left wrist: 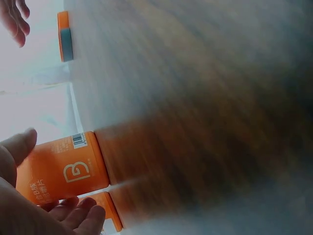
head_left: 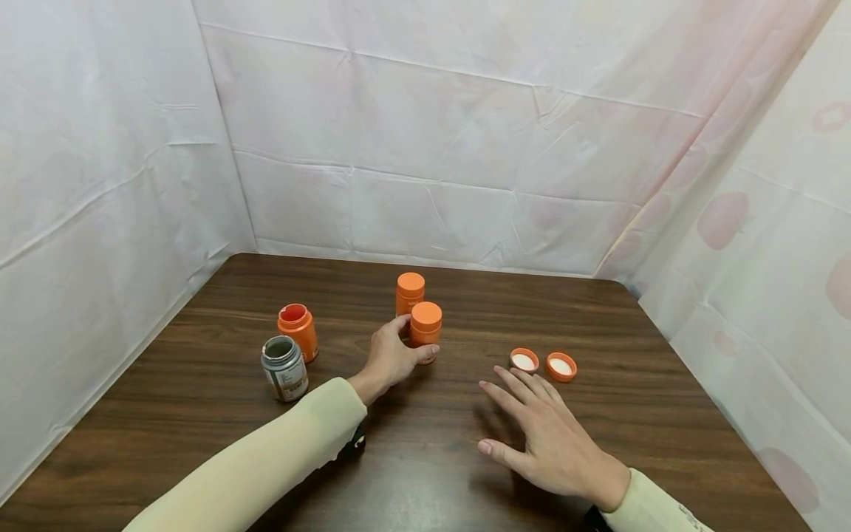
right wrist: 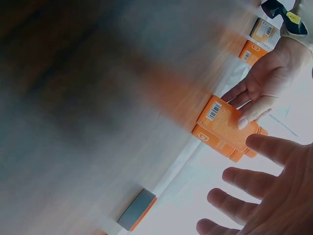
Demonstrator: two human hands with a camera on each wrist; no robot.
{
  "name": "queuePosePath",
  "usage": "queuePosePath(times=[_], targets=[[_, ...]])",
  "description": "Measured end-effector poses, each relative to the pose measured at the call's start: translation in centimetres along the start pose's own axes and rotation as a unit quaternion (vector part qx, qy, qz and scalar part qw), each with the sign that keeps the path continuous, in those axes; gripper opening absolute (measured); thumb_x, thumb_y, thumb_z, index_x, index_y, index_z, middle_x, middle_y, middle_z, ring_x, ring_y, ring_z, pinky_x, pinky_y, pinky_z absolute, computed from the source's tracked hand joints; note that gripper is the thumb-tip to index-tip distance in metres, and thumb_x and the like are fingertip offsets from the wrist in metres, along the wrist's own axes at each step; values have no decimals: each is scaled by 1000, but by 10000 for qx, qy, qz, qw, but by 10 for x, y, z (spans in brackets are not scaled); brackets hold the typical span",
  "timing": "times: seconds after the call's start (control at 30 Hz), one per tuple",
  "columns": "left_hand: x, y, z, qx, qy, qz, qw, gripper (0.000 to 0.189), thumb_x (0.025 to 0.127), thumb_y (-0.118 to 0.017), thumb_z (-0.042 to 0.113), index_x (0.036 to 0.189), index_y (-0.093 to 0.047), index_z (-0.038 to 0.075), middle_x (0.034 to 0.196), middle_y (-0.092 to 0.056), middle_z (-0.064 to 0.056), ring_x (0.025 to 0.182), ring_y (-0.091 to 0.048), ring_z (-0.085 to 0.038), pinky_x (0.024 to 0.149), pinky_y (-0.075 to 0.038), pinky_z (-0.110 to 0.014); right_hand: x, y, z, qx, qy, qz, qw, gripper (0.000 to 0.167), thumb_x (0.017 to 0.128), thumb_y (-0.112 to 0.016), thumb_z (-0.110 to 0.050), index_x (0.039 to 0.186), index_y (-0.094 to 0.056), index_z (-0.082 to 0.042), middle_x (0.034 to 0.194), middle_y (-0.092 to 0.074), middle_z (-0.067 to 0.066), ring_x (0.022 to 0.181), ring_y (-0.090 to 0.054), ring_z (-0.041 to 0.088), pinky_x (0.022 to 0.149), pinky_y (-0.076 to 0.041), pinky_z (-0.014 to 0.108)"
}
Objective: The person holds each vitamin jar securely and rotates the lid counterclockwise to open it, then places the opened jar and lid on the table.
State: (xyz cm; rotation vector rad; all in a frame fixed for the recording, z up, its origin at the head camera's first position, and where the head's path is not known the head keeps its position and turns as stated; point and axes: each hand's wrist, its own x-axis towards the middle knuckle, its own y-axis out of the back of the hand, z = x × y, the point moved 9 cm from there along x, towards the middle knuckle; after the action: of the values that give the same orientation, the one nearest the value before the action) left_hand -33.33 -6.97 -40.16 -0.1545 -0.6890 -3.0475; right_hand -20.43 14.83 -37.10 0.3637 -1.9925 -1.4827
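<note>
My left hand (head_left: 392,358) holds a capped orange bottle (head_left: 425,329) by its sides, thumb at the near side and fingers behind. The bottle stands upright on the table. Just behind it is a second capped orange bottle (head_left: 410,292), partly hidden. In the left wrist view, the orange bottle (left wrist: 66,166) shows a barcode and a white logo. My right hand (head_left: 555,436) hovers over the table with spread fingers, holding nothing. Beyond its fingertips lie two upturned caps with white liners: a grey-sided cap (head_left: 524,360) and an orange cap (head_left: 561,366).
On the left stand two uncapped bottles, an orange one (head_left: 298,332) and a grey one (head_left: 285,369). They stand close together near my left forearm. The dark wooden table (head_left: 425,488) is bounded by pale hanging sheets (head_left: 425,133) at the back and sides.
</note>
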Motion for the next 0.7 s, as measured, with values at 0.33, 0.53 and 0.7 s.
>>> queuePosePath(times=[0.33, 0.53, 0.7], targets=[[-2, 3, 4, -88, -84, -26, 9999, 51, 86, -85, 23, 132, -65, 12, 121, -70, -6, 113, -66, -22, 98, -52, -44, 0, 0, -2, 28, 2, 21, 10000, 73, 92, -69, -59, 154, -48, -27, 163, -35, 1, 148, -32, 34, 115, -24, 59], [-8, 6, 9, -169, -240, -151, 9995, 52, 86, -85, 21, 132, -63, 14, 122, -69, -5, 114, -65, -22, 100, -51, -44, 1, 1, -1, 71, -19, 73, 9999, 73, 91, -71, -57, 153, -48, -27, 162, -37, 1, 148, -34, 33, 114, -26, 59], [-15, 10, 10, -192, -374, -181, 9990, 51, 85, -86, 18, 131, -64, 13, 120, -69, -5, 112, -65, -22, 99, -51, -44, 1, 1, -1, 110, -5, 118, 9999, 73, 91, -71, -56, 153, -49, -24, 162, -38, 1, 147, -35, 33, 114, -27, 59]])
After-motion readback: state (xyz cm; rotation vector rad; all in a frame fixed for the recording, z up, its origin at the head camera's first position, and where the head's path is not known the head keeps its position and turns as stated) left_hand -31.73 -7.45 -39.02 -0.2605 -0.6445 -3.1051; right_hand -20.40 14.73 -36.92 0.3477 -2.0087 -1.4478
